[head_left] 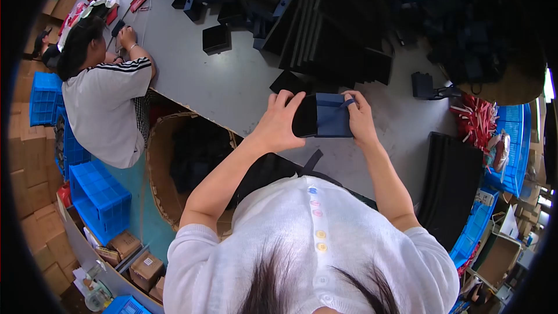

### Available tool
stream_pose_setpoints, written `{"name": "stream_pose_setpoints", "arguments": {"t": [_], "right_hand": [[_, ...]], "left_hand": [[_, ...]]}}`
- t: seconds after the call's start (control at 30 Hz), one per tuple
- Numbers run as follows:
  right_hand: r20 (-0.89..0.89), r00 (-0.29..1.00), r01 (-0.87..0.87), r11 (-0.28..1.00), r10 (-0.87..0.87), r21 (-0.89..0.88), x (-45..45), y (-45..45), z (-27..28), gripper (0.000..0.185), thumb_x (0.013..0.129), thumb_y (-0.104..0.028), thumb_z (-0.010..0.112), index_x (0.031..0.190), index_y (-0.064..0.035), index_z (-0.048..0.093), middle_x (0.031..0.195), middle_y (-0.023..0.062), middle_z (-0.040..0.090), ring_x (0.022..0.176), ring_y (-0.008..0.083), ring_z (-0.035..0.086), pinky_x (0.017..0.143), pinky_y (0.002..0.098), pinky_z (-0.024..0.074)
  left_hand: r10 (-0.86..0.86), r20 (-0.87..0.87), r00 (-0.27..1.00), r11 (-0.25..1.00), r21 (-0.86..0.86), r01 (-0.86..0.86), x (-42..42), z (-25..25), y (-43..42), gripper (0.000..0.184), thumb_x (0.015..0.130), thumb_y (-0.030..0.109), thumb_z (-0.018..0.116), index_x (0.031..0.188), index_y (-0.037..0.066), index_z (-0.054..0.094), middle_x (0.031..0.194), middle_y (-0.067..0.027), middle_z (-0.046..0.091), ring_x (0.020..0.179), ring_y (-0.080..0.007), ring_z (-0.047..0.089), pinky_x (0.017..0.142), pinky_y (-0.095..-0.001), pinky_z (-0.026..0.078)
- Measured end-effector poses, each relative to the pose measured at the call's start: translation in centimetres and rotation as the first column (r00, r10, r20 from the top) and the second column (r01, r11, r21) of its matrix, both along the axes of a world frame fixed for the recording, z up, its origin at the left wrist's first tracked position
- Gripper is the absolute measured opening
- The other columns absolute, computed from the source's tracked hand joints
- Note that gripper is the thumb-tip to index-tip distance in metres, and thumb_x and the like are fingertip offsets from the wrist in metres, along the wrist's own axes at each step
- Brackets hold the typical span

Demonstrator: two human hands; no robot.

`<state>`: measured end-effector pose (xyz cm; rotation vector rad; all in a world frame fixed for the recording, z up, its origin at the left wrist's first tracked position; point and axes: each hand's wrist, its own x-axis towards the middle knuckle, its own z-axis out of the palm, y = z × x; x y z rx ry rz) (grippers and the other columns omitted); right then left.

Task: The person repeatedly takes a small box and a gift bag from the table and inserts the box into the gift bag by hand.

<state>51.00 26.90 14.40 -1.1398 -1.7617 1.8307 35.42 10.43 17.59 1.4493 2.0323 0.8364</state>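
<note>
Blue-and-black box [334, 122]: left hand [280, 121] grips black end, right hand [362, 120] blue end, over grey worktop [407, 131].

The blue box [334, 123] looks matt, the tabletop [244, 90] smooth.

We see soft light around the fingers [283, 99]. Beyond them lies deep shadow; far outside, edges curve to black.

No text, label, brand, number or sign can be read here.
</note>
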Motion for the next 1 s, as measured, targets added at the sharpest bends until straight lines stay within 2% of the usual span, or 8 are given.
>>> {"name": "stream_pose_setpoints", "arguments": {"t": [0.17, 0.27, 0.3, 0.4, 0.43, 0.5, 0.63, 1.0], "right_hand": [[-0.039, 0.999, -0.029, 0.999, 0.027, -0.041, 0.2, -0.8, -0.3, 0.02, 0.096, -0.022, 0.053, 0.102, -0.004, 0.059, 0.082, 0.0, 0.057, 0.077, 0.0068, 0.048, 0.07, 0.0232, 0.0412], [0.108, 0.993, -0.086, 0.951, 0.056, 0.298, -0.8, -3.9, 0.1, 0.02, 0.096, -0.021, 0.046, 0.107, -0.0061, 0.053, 0.089, 0.0172, 0.06, 0.083, 0.029, 0.059, 0.077, 0.0367, 0.0461], [0.1, 0.995, -0.053, 0.97, 0.029, 0.238, -1.3, -5.3, 0.1, 0.021, 0.095, -0.018, 0.044, 0.108, -0.0029, 0.051, 0.093, 0.0162, 0.055, 0.091, 0.0253, 0.054, 0.084, 0.0334, 0.0428], [-0.08, 0.936, -0.321, 0.926, 0.342, 0.199, -0.6, -5.4, 0.6, 0.035, 0.088, -0.014, 0.058, 0.12, -0.0061, 0.047, 0.11, 0.0134, 0.051, 0.098, 0.0247, 0.055, 0.088, 0.0335, 0.0441], [-0.106, 0.833, -0.549, 0.784, 0.544, -0.291, 0.5, -4.4, 2.4, 0.046, 0.083, -0.015, 0.065, 0.125, -0.0087, 0.049, 0.111, 0.0113, 0.055, 0.099, 0.0209, 0.057, 0.084, 0.0331, 0.0488], [0.057, 0.769, -0.639, 0.763, 0.637, 0.101, 3.1, 0.0, 1.2, 0.046, 0.078, -0.016, 0.069, 0.121, -0.0089, 0.057, 0.11, 0.01, 0.061, 0.097, 0.0167, 0.06, 0.079, 0.0319, 0.0521], [0.437, 0.818, -0.059, 0.701, -0.375, 0.71, 9.6, 16.7, -8.2, 0.057, 0.072, -0.021, 0.069, 0.121, 0.0017, 0.053, 0.112, 0.0214, 0.06, 0.103, 0.0391, 0.058, 0.09, 0.043, 0.0472], [0.837, 0.345, -0.167, 0.849, -0.425, 0.501, 13.5, 29.8, -10.6, 0.116, 0.054, -0.045, 0.084, 0.145, -0.0119, 0.019, 0.141, 0.0242, 0.032, 0.131, 0.0398, 0.032, 0.105, 0.0488, 0.0322]], "left_hand": [[-0.052, 0.095, 0.994, 0.993, -0.099, 0.061, 1.1, -0.1, 0.4, 0.09, 0.058, 0.016, 0.072, 0.14, 0.005, 0.036, 0.132, -0.0169, 0.037, 0.119, -0.0363, 0.038, 0.102, -0.0421, 0.037], [0.007, 0.854, 0.521, 0.892, 0.23, -0.39, 2.9, -2.2, 1.4, 0.074, 0.081, 0.023, 0.066, 0.144, 0.006, 0.031, 0.147, -0.0168, 0.025, 0.134, -0.033, 0.026, 0.111, -0.0389, 0.022], [0.122, 0.515, 0.849, 0.884, 0.332, -0.328, 3.3, -3.5, 1.9, 0.058, 0.087, 0.02, 0.06, 0.14, 0.007, 0.04, 0.142, -0.0164, 0.034, 0.131, -0.029, 0.033, 0.109, -0.037, 0.027], [0.232, 0.475, 0.849, 0.901, 0.223, -0.371, 2.1, -4.0, 0.0, 0.028, 0.087, 0.007, 0.056, 0.114, 0.002, 0.062, 0.117, -0.0136, 0.058, 0.111, -0.0257, 0.054, 0.098, -0.0332, 0.04], [0.185, 0.526, 0.83, 0.942, 0.147, -0.303, 0.5, -3.6, -1.8, 0.024, 0.085, 0.005, 0.057, 0.107, 0.0, 0.065, 0.11, -0.0136, 0.062, 0.106, -0.026, 0.057, 0.096, -0.0335, 0.042], [0.08, 0.32, 0.944, 0.997, -0.026, -0.076, -3.9, -2.5, -7.1, 0.024, 0.082, 0.005, 0.06, 0.106, 0.0, 0.064, 0.11, -0.0159, 0.062, 0.106, -0.0287, 0.058, 0.095, -0.0346, 0.043], [0.256, -0.597, 0.76, 0.78, -0.337, -0.528, -6.6, -2.2, -16.4, 0.044, 0.077, 0.019, 0.07, 0.118, 0.006, 0.06, 0.119, -0.0164, 0.057, 0.116, -0.0332, 0.049, 0.1, -0.0421, 0.039], [0.293, 0.136, 0.946, 0.914, -0.33, -0.236, -1.3, -1.5, -10.0, 0.044, 0.08, 0.019, 0.069, 0.118, -0.001, 0.058, 0.117, -0.0184, 0.058, 0.11, -0.0343, 0.055, 0.095, -0.0372, 0.045]]}}
